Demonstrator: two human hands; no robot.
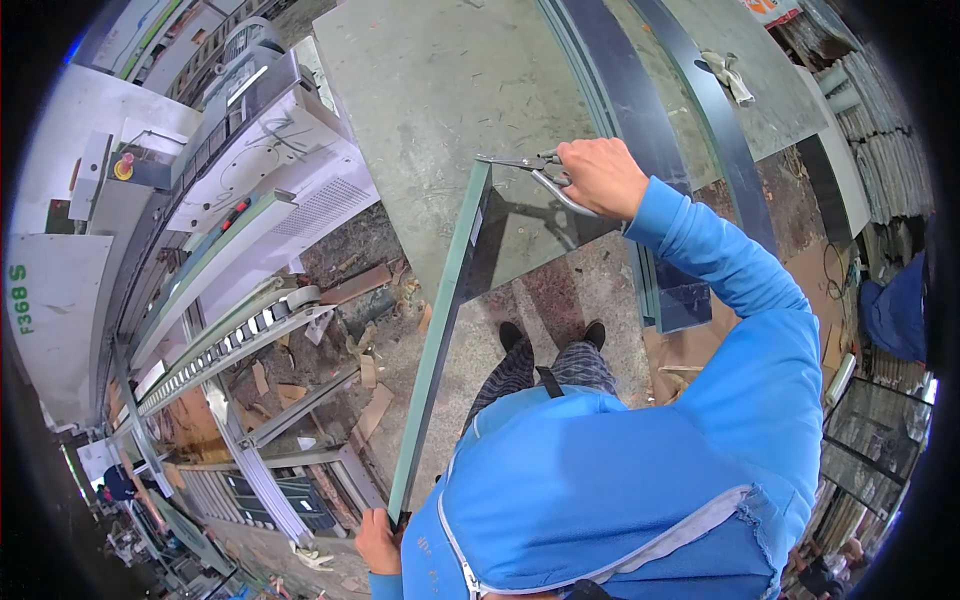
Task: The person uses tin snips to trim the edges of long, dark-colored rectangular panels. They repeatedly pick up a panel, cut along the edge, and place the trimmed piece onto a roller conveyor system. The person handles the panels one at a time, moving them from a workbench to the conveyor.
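A long green metal profile slants across the view, its far end over the near edge of the worktable and its near end beside my left side. My left hand is closed around that near end, with part of the grip hidden behind the profile and my jacket. At the far end, a pair of metal locking pliers has its jaws at the profile's tip. My right hand is closed on the pliers' handles. Whether the jaws bite on the profile is too small to tell.
Long dark profiles lie on the table's right side, near a pale work glove. A white machine and a roller rail stand on the left. Scraps litter the floor; glass panes lean at right.
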